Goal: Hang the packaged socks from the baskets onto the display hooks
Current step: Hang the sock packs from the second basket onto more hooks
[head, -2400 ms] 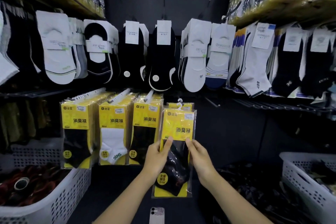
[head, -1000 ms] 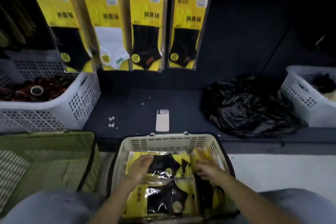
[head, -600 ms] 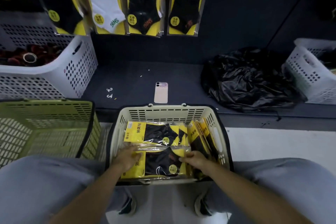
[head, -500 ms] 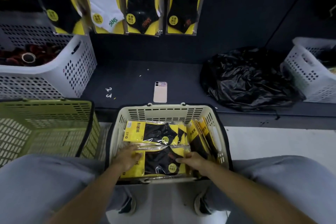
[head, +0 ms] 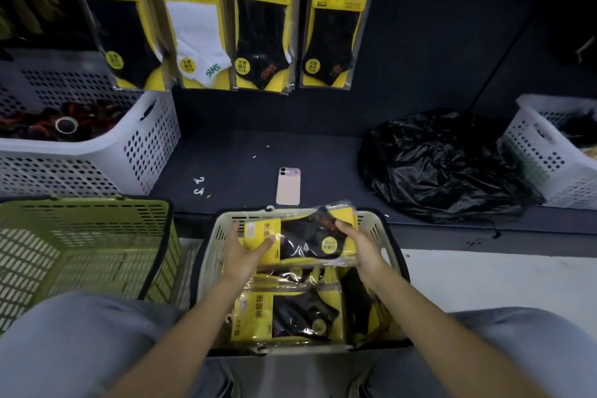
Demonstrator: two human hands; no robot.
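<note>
A yellow pack of black socks [head: 302, 237] lies sideways in the air above the beige basket [head: 376, 233]. My left hand [head: 244, 254] grips its yellow header end, thumb on top. My right hand [head: 358, 247] grips its other end. More yellow sock packs [head: 284, 317] lie in the basket below, some standing on edge at the right. Four rows of the same yellow packs [head: 332, 16] hang on the dark display wall above; their hooks are out of frame.
An empty green basket [head: 80, 245] stands to the left. White baskets sit at far left [head: 97, 152] and far right [head: 546, 152] on the dark ledge. A phone [head: 288, 186] and a black plastic bag [head: 442, 168] lie on the ledge. My knees flank the beige basket.
Both hands have lifted one sock pack out of the beige basket, up from where they were pressing on the packs half a second ago. The view has tilted slightly upward.
</note>
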